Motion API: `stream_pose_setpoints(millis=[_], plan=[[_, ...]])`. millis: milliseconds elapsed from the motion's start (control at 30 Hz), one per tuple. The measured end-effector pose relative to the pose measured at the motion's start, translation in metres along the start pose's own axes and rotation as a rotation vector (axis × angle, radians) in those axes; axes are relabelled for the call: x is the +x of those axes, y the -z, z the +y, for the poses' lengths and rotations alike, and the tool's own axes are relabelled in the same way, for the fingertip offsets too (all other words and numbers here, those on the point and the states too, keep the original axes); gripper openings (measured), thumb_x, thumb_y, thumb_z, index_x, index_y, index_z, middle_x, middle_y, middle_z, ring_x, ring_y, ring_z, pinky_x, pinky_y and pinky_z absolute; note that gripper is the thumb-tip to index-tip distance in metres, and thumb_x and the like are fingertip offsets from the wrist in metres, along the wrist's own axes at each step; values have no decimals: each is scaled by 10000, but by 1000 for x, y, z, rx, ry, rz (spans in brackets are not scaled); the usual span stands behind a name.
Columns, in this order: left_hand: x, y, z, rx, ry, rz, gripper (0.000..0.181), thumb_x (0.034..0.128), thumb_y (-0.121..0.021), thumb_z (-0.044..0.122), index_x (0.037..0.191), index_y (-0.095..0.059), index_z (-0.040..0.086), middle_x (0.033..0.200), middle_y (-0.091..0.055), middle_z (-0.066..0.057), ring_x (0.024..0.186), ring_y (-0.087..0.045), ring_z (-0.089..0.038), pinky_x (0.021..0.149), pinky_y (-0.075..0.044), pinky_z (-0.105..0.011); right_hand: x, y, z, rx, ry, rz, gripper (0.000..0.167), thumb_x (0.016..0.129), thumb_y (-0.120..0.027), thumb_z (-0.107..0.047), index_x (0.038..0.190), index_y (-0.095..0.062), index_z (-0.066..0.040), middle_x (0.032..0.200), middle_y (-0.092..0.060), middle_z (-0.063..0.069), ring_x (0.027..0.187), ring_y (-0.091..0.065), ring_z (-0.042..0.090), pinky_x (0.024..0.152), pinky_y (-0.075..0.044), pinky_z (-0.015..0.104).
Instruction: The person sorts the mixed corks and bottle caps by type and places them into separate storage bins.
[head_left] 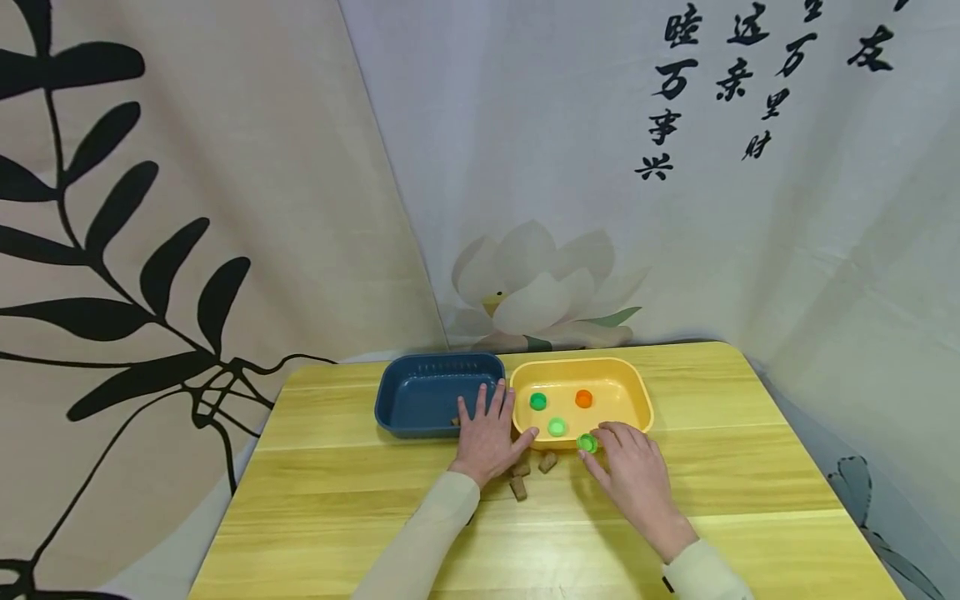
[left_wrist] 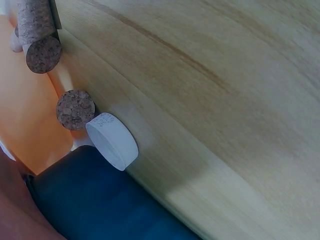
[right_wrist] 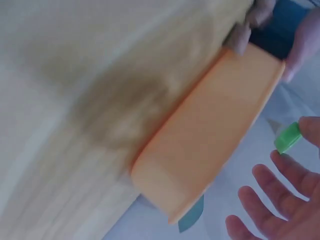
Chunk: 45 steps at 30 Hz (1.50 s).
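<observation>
Right hand (head_left: 633, 471) pinches green cap (head_left: 587, 443) at near rim of yellow tray (head_left: 617, 388), left hand (head_left: 486, 435) spread beside blue tray (head_left: 427, 396); step looks like placing the cap inside, so next move likely calls for clearing the rim and loosening the pinch.

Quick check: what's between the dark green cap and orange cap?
Bare floor of the yellow tray: the head view shows nothing between the dark green cap and orange cap.
</observation>
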<state>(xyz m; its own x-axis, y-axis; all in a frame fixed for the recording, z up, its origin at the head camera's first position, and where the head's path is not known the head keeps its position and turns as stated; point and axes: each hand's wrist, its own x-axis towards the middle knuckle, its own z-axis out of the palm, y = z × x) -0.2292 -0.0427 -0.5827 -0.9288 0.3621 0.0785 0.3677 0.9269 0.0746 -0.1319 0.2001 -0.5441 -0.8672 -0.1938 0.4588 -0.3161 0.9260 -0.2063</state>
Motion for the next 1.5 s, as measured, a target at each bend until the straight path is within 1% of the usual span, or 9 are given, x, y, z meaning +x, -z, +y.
stream_pose_setpoints(millis=[167,233,333,533,667,867,1033,1200,1500], plan=[[1,0,1,-4,-2,-11,922,986,-261,795,1661,-260,167,1733,-141,-62,1574,-156,-368,1178,-145,-734,14,6,17,36,-13,96,399,882,-828,-313,1106,-728,2,1164,-700,176,1099,-650,402,876,-534,588],[1,0,1,-3,-4,-11,921,988,-261,792,1661,-258,165,1733,-142,-63,1576,-152,-360,1185,-141,-725,20,7,23,45,-25,111,406,887,-825,-309,1112,-722,14,1147,-705,183,1081,-656,409,864,-536,600],[1,0,0,2,-8,-9,919,992,-258,787,1662,-249,158,1731,-150,-69,1578,-152,-346,1203,-139,-695,29,6,30,58,-56,109,408,909,-808,-307,1129,-711,22,1133,-710,192,1075,-658,419,859,-529,615],[1,1,-2,-3,-34,-5,918,1006,-251,769,1657,-252,122,1723,-170,-97,1571,-193,-321,1243,-174,-583,39,0,38,59,-123,30,427,945,-766,-335,1169,-704,24,1161,-708,202,1126,-641,423,887,-511,633],[1,0,-2,-1,-47,-11,919,1011,-244,762,1652,-258,104,1721,-172,-107,1570,-204,-312,1250,-178,-553,43,-6,42,40,-161,-35,449,965,-737,-360,1197,-700,22,1189,-700,208,1141,-632,431,902,-503,641],[1,4,0,6,-37,-48,925,1012,-244,761,1659,-222,100,1727,-138,-103,1578,-167,-309,1255,-154,-551,53,-18,46,8,-167,-87,433,966,-747,-341,1195,-709,24,1194,-704,213,1114,-648,434,879,-519,651],[1,6,0,10,-34,-39,922,1013,-266,756,1655,-238,95,1726,-146,-104,1577,-174,-311,1252,-156,-564,63,-29,45,3,-199,-154,413,965,-746,-335,1190,-718,10,1209,-696,213,1096,-648,442,861,-526,643],[1,6,1,-2,-27,-44,927,1008,-253,765,1659,-232,104,1730,-126,-90,1585,-141,-290,1253,-132,-575,69,-39,41,4,-226,-229,424,964,-742,-348,1207,-711,-1,1239,-680,219,1106,-639,458,869,-523,636],[0,4,1,-2,-23,-39,918,1012,-254,758,1662,-221,109,1730,-129,-90,1586,-132,-291,1251,-121,-587,70,-42,41,13,-260,-283,440,966,-738,-358,1222,-701,-2,1276,-661,232,1125,-632,460,870,-512,651]])
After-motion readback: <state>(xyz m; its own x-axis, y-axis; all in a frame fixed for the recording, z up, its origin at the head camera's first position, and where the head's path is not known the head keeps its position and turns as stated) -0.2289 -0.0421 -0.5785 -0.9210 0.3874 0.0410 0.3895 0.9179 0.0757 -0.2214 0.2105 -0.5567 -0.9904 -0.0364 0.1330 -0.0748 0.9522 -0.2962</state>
